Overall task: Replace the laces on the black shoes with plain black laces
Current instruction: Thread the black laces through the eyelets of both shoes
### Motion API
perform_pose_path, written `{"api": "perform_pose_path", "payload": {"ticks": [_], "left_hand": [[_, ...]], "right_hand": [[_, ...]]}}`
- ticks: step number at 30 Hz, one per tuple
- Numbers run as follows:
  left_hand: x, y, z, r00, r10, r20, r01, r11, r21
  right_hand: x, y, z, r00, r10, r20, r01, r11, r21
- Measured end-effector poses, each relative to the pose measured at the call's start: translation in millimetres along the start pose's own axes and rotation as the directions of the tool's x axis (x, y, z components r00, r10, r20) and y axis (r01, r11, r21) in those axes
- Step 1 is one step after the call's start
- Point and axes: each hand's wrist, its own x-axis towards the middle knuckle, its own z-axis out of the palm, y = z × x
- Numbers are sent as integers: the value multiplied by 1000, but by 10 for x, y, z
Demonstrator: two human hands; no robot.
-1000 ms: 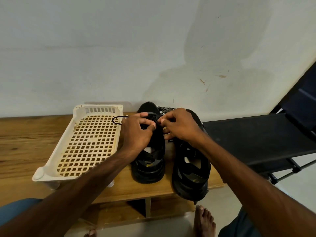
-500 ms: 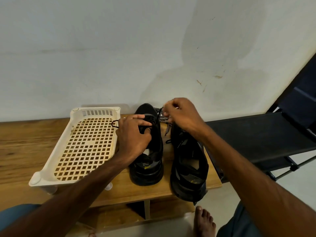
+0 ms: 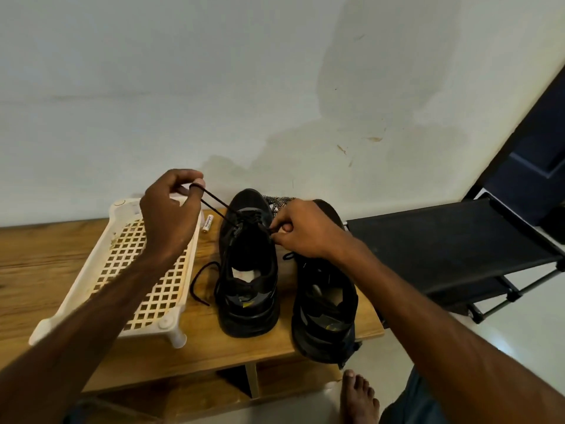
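Foot: a bare foot (image 3: pixel 359 396) stands on the pale floor below the front right corner of the wooden table (image 3: pixel 214 356).
Shoes: two black shoes stand side by side, heels toward the front edge. The right-hand shoe (image 3: pixel 324 316) overhangs the front right corner; the left-hand shoe (image 3: pixel 247 286) sits just left of it, near the table's middle. A pale insole shows inside each.
Tray: a cream plastic lattice tray (image 3: pixel 146 289) on short feet lies left of the shoes, running from the front edge toward the back edge.
Black lace: the black lace (image 3: pixel 214 203) is threaded through the upper eyelets of the left-hand shoe. One loose end curls on the table between tray and shoe.
Right hand: the right hand (image 3: pixel 302 231), fingers curled, pinches the lace at the right side of the eyelets.
Left hand: the left hand (image 3: pixel 171 215) is raised over the tray's far end. The lace loops round its forefinger and runs taut down to the shoe.
Writing: a small white battery (image 3: pixel 208 223) lies by the tray's far right corner. Its dark lettering is too small to read.
Old laces: black-and-white patterned laces (image 3: pixel 276 201) lie bunched at the back edge, behind the shoe toes.
Rack: a black fabric rack (image 3: pixel 443 249) stands right of the table.
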Motion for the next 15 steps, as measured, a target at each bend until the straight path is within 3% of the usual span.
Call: {"api": "perform_pose_path", "payload": {"ticks": [5,7,8,10,11,12,13,14,15], "left_hand": [[-84,-39,68,986,44,158,-44,999,-5],[-129,-21,113,968,102,227,-112,993,30],[-152,-13,135,958,124,260,-144,988,58],[-194,0,169,940,126,316,-173,977,125],[-213,5,180,935,110,336,-168,975,147],[-228,7,173,933,87,350,-150,976,158],[-236,12,169,929,62,365,-126,980,157],[-237,20,163,925,39,379,-103,983,150],[-234,27,150,921,21,390,-82,987,141]], "right_hand": [[36,-36,-63,983,25,-180,0,990,139],[56,-50,-110,974,75,-212,8,931,365],[61,-70,-139,974,120,-191,9,825,566],[59,-99,-216,981,170,-88,10,412,911],[52,-99,-250,984,167,-54,22,187,982],[58,-98,-266,985,171,-33,29,25,999],[63,-78,-270,980,197,-23,28,-23,999],[68,-53,-256,972,234,-36,24,55,998],[71,-39,-229,960,266,-86,7,283,959]]}}
